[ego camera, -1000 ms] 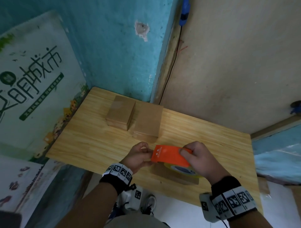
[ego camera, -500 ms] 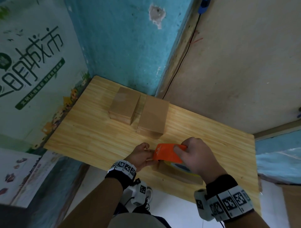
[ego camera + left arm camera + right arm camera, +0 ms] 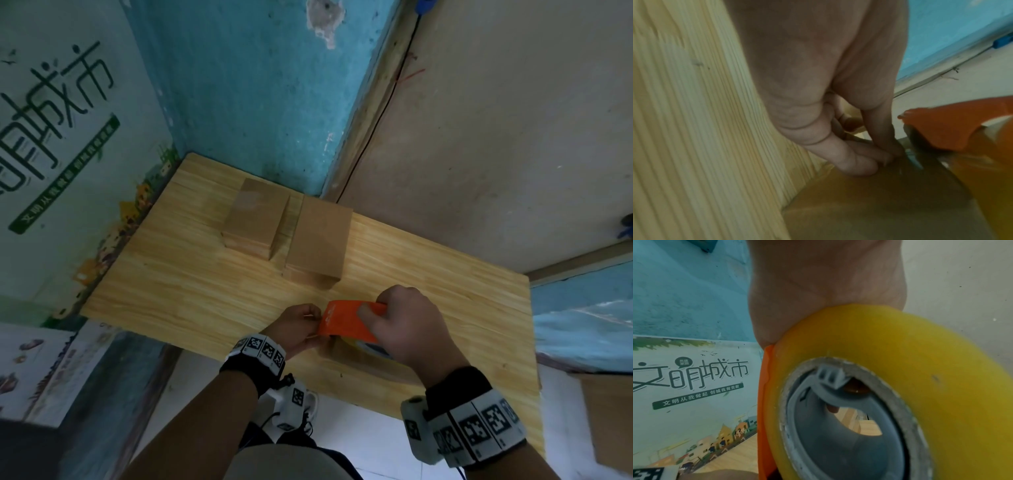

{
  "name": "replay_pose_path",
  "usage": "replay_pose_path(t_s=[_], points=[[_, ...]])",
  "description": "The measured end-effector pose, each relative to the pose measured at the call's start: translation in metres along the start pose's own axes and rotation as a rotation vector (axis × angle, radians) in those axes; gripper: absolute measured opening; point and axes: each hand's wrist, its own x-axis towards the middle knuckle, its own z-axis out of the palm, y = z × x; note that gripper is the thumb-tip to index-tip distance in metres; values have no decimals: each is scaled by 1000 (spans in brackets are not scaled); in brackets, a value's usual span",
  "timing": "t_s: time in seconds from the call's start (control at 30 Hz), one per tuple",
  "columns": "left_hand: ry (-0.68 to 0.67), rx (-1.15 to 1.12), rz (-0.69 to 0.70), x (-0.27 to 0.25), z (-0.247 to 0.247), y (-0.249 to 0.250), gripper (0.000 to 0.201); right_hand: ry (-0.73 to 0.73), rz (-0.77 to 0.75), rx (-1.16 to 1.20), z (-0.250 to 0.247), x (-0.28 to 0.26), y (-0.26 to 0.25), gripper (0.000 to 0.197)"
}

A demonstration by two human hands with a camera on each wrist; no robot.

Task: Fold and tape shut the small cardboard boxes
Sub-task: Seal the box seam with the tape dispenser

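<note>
A small cardboard box [image 3: 356, 365] lies at the front edge of the wooden table [image 3: 171, 291], mostly hidden under my hands. My right hand [image 3: 376, 311] grips an orange tape dispenser [image 3: 342, 323] just above the box. The dispenser carries a yellow tape roll [image 3: 890, 345] on a grey core. My left hand [image 3: 313, 322] is at the dispenser's left end. In the left wrist view its fingertips [image 3: 869, 155] and thumb pinch the tape end at the box's [image 3: 879, 203] top edge, beside the dispenser [image 3: 941, 128].
Two closed cardboard boxes [image 3: 255, 216] [image 3: 320, 240] stand side by side at the back of the table near the wall corner. A printed poster [image 3: 51, 137] leans at the left. Another cardboard piece [image 3: 613, 411] sits low on the right.
Both hands and the dispenser have stayed almost in place over the near box. The head view has shifted slightly.
</note>
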Motion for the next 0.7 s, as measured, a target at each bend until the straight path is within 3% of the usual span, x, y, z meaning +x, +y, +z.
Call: replay_pose_path(t_s=[0.2, 0.33, 0.6, 0.7], points=[[-38, 123, 199, -6, 5, -9, 27, 8, -9, -11, -2, -3, -2, 57], [-128, 65, 264, -9, 10, -22, 4, 13, -17, -15, -3, -2, -1, 56], [-159, 70, 213, -15, 12, -23, 25, 20, -2, 16, -3, -2, 0, 57], [-256, 191, 197, -17, 6, -19, 51, 17, 5, 25, -3, -3, 0, 59]])
